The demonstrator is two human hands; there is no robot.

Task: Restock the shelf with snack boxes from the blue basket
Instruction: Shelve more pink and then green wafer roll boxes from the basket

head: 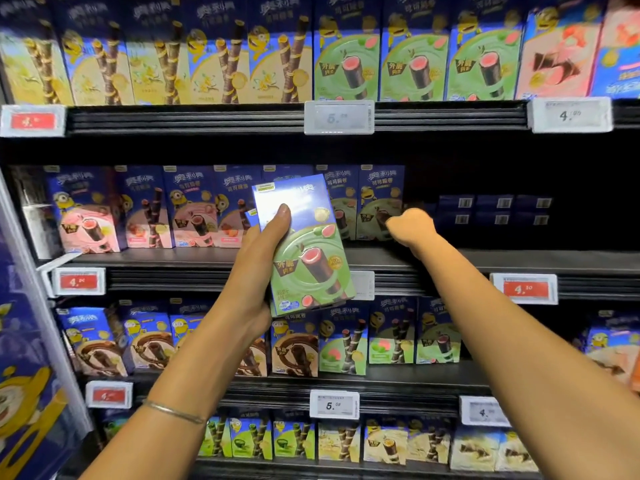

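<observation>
The left hand (pixel 263 258) grips a green snack box (pixel 308 251) upright, top leaning slightly left, just in front of the middle shelf (pixel 485 261). The right hand (pixel 410 225) is farther in, beside the rightmost shelved green box (pixel 379 206). Its fingers are hidden, so its grasp cannot be told. The dark gap (pixel 450 168) lies right of both hands, nearer the right hand.

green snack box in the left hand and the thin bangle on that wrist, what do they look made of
Green snack box: likely printed cardboard, glossy; crisp folded edges, white glare near its top. Bangle: probably metal; thin, silvery, catching light, though too small to be sure.
</observation>
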